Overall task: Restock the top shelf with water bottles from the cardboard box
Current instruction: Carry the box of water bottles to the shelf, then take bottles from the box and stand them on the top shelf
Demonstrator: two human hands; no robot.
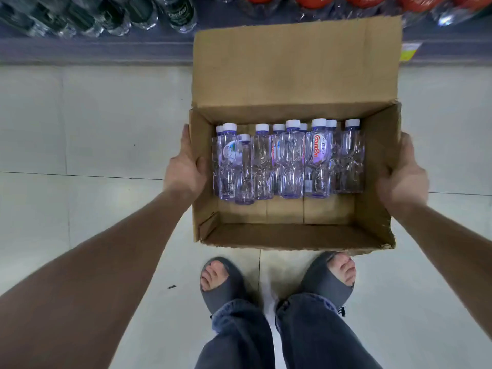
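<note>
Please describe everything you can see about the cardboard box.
The cardboard box is plain brown corrugated board, open on top, its far flap standing up. Clear water bottles with white caps lie in its far half; the near half shows bare bottom. The left hand and right hand grip its side walls.

The head camera looks almost straight down, close above the cardboard box [292,75] and tiled floor [93,123].

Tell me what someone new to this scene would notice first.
An open cardboard box fills the middle, with clear white-capped water bottles crowded at its far end. The left hand and right hand grip its side walls, above grey sandals on the pale tiled floor.
</note>
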